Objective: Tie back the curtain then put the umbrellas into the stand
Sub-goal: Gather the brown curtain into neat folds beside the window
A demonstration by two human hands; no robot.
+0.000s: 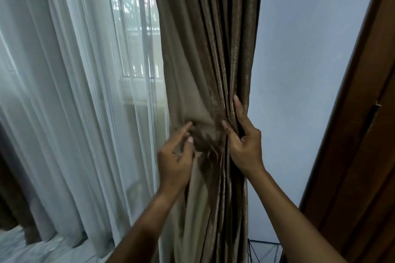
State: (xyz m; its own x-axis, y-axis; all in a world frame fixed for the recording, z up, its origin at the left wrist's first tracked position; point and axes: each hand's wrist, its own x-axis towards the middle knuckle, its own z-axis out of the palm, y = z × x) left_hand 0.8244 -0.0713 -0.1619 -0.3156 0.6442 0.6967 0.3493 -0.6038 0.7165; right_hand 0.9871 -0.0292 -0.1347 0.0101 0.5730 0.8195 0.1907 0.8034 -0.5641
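A heavy brown curtain hangs bunched in folds at the middle of the view, pinched into a waist at hand height. My right hand grips its right-hand folds, thumb in front and fingers wrapped behind. My left hand is at the curtain's left edge, blurred, with its fingers on the gathered cloth near the pinch; a firm hold cannot be told. No tie-back band can be made out. A black wire stand shows at the bottom, partly behind my right forearm. No umbrellas are in view.
White sheer curtains cover the window on the left. A pale blue wall is behind the curtain on the right. A brown wooden door or frame slants along the right edge. Pale floor shows at the lower left.
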